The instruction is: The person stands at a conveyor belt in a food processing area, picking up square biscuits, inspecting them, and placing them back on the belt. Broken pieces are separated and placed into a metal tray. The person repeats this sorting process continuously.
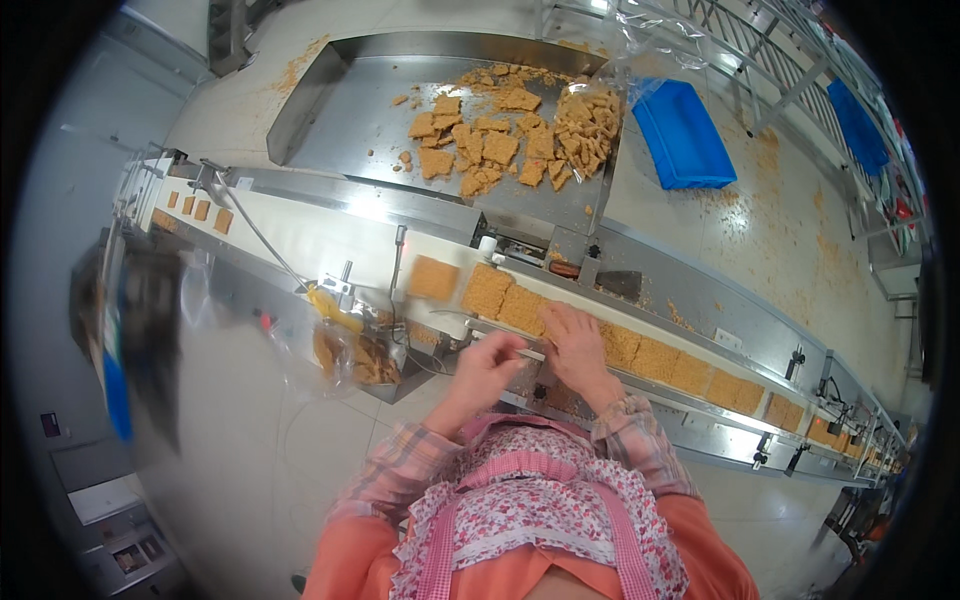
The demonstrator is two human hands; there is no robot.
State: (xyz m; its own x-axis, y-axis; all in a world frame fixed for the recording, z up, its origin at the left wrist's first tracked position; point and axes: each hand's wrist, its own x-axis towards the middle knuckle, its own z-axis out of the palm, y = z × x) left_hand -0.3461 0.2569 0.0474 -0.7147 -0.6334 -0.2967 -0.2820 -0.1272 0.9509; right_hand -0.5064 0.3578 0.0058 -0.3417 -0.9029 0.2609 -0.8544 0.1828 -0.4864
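Observation:
A row of square, grainy golden-brown slabs lies on a white conveyor belt in front of me. My right hand lies over the row, its fingers bent down onto the slabs and hiding part of them. Whether it grips one is unclear. My left hand hovers at the belt's near edge, thumb and fingers drawn together. I cannot make out anything between them. To the left of the row, a single smooth-looking slab sits apart and is blurred.
Beyond the belt, a steel tray holds broken slabs and a clear bag of pieces. A blue crate stands on the crumb-strewn floor. A metal rod slants over the belt. Another bag hangs near its left side.

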